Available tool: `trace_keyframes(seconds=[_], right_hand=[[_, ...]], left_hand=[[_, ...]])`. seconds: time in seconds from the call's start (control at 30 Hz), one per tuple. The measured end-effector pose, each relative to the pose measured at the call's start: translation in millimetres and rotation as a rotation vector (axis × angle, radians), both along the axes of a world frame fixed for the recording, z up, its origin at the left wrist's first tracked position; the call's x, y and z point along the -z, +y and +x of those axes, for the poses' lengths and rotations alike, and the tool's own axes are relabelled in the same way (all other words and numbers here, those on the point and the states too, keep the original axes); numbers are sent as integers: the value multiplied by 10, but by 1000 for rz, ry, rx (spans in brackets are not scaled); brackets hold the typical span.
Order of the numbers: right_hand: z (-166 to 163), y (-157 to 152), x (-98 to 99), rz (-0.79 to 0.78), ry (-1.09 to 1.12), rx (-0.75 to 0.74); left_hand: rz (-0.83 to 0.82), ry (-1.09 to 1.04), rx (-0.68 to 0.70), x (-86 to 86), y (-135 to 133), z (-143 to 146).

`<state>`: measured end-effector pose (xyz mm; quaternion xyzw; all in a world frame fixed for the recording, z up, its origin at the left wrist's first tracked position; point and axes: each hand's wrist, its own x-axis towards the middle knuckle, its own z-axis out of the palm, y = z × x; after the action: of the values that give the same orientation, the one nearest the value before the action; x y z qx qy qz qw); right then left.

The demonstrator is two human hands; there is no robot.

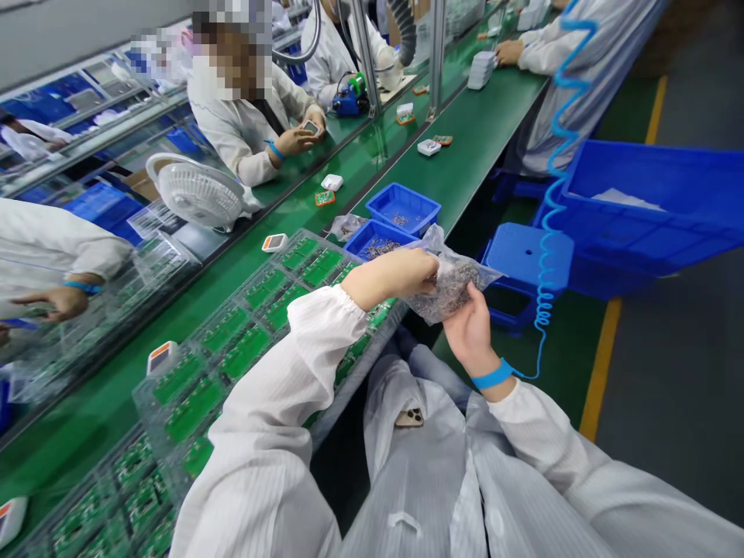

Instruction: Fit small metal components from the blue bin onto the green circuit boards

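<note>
Head | right fingers (477,301) pinching bag (456,288) | left fingers (428,280) curled, hold unclear | green boards (245,353), markings illegible

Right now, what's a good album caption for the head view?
Left hand and right hand at a clear bag of small parts.

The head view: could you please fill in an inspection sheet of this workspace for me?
Surface: green worktop, carrying rows of green circuit boards.
Job's things: clear bag of small parts; two blue bins beyond it, also with small parts.
Clutter: white-and-orange devices along the green surface; phone at the lap.
Hands: left hand at the bag, fingertips hidden; right hand holding it from below.
Cables: blue coiled cord joined to the right wrist strap.
Surroundings: co-workers in white; blue stool; large blue crate.
</note>
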<state>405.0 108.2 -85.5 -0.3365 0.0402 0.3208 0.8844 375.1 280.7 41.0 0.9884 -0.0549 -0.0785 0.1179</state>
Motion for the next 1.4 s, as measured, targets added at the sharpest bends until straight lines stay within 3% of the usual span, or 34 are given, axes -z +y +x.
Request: trace_keyframes(seconds=[0.37,0.77,1.1,1.4], right_hand=[[-9,18,9,12,21,-8],[32,15,-4,17,11,2],[-33,14,-2,24,-9,-22],[-61,19,13,12,-8,-18]], left_hand=[[-66,-31,41,-31,33,-62],[-238,-261,14,-46,132,-103],[118,-61,-9,-35,70,-93],[138,88,-22,-44,40,-45]])
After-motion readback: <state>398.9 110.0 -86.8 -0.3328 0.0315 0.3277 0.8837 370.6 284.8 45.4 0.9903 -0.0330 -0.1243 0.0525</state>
